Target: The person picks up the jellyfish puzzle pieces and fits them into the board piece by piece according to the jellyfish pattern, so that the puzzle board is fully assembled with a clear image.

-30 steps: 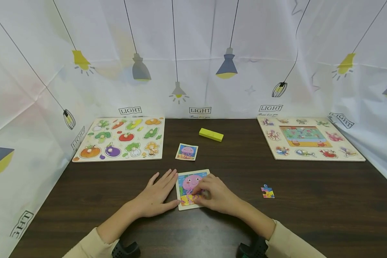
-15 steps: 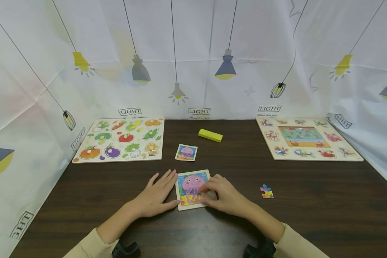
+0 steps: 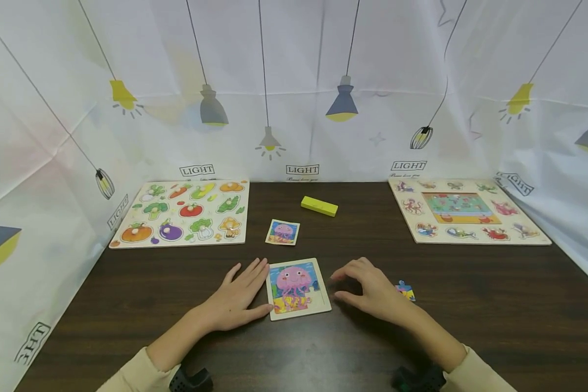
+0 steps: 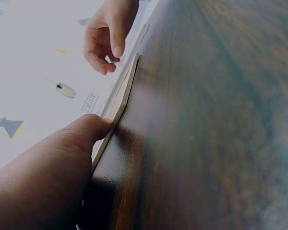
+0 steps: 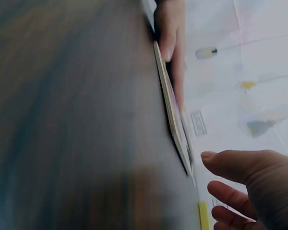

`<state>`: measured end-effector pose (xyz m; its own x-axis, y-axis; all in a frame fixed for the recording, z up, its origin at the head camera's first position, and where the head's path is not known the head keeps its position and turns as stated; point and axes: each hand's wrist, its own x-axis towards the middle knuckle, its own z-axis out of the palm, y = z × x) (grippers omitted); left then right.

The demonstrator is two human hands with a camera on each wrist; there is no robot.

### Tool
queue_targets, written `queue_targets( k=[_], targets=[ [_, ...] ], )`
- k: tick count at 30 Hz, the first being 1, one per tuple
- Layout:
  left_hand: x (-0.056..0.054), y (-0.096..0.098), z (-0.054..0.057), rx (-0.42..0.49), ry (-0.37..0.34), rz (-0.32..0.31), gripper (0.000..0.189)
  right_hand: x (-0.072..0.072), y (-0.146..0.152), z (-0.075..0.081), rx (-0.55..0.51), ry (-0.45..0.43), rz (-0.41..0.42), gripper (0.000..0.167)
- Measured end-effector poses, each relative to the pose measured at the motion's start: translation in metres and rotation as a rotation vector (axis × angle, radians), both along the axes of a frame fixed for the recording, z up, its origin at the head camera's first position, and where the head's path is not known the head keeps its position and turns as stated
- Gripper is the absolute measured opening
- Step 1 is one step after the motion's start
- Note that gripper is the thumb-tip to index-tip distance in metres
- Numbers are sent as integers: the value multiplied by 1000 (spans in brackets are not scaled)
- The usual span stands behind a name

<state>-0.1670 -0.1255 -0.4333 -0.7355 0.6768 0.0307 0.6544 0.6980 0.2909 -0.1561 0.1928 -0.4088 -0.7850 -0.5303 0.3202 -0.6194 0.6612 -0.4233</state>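
Observation:
A small square jigsaw board (image 3: 294,283) with a pink jellyfish picture lies in the middle of the table. Its lower right corner shows bare wood where a piece is absent. My left hand (image 3: 240,299) lies spread at the board's left side, thumb and fingertips against its edge. In the left wrist view that thumb presses the rim of the board (image 4: 116,111). To the right of the board hovers my right hand (image 3: 374,291), fingers loosely bent, holding nothing. Partly behind it is a loose jigsaw piece (image 3: 408,292), coloured blue, pink and yellow.
Beyond the board lies a small jellyfish picture card (image 3: 282,232), with a yellow block (image 3: 319,206) farther back. A vegetable puzzle board (image 3: 206,211) lies at the back left, a sea-animal board (image 3: 465,233) at the back right. A printed curtain (image 3: 294,81) surrounds the table.
My right hand has left the jigsaw board and moved right towards the loose piece; the piece it was fingering now sits in the board's lower part. The left hand has stayed in place.

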Motion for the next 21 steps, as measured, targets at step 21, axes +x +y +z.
queue_targets(
  k=[21],
  targets=[
    [0,0,-1,11,-3,6,79,10,85,0,45,-144,-151,53]
  ],
)
